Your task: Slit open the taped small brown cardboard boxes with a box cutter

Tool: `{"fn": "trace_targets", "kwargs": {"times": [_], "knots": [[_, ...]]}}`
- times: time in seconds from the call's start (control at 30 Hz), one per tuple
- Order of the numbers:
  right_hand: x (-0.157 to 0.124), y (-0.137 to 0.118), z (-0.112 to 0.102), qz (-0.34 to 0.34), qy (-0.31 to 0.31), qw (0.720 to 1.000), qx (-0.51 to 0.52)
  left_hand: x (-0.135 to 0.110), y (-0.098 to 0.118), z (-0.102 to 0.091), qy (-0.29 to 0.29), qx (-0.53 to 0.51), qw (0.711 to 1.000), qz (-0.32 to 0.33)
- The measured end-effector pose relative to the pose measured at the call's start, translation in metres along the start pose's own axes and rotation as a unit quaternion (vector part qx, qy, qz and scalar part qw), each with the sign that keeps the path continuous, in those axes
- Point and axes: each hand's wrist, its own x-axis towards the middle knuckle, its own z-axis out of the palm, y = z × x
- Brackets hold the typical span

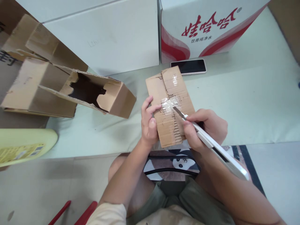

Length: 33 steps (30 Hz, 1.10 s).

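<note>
A small brown cardboard box (170, 125) with torn seams and strips of clear tape (167, 107) is tilted at the table's near edge. My left hand (150, 123) grips its left side, the fingers bent over the edge and one fingertip by the tape. In my right hand (206, 128) is a white utility knife (212, 142), pinched close to its front end. Its bare blade (178, 112) points up and left, the tip over the tape near the middle of the box. Whether the blade touches the tape I cannot tell.
Behind the box lies a phone (189, 66), in front of a red-and-white carton (211, 31) and a large white box (105, 37). Opened cardboard boxes (122, 101) stand at the left. A yellow-green container (28, 145) juts in at the left edge. The table (246, 109) has a pale cover.
</note>
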Motion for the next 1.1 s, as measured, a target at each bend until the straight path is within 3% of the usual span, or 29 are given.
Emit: {"fn": "trace_targets", "kwargs": {"times": [1.1], "knots": [[-0.0008,0.0017,-0.0001,0.001,-0.002,1.0,-0.017,-0.0005,-0.0013,0.0025,0.007,0.012,1.0,-0.003]]}}
